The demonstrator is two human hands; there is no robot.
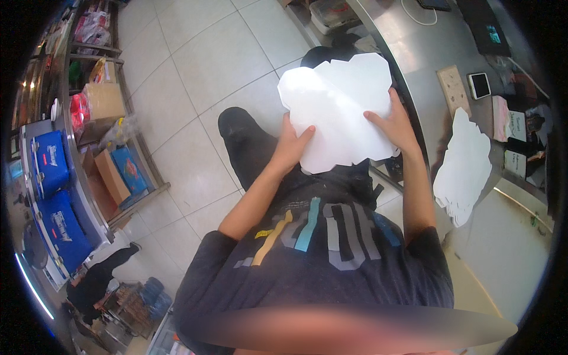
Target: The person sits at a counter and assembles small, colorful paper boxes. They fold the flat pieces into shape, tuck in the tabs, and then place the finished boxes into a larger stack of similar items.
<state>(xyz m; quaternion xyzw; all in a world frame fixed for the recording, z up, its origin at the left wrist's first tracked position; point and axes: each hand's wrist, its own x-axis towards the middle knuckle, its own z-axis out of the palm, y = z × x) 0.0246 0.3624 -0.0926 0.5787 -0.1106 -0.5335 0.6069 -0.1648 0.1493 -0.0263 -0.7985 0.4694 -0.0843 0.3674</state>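
White die-cut card sheets [337, 112] with notched, tabbed edges lie in a loose, overlapping bunch above my lap. My left hand [293, 144] grips their left lower edge, thumb on top and fingers hidden beneath. On the right side, my right hand [395, 125] pinches the sheets the same way, its thumb across the top face. Beside my right arm, a stack of similar white cut sheets [461, 168] rests on the metal worktop [408, 41].
A white phone [479, 86], a wooden-looking strip [454, 89] and small boxes [516, 125] sit on the worktop. Shelves at left hold a cardboard box [103, 100] and blue cases [64, 231]. Pale floor tiles [195, 59] lie ahead.
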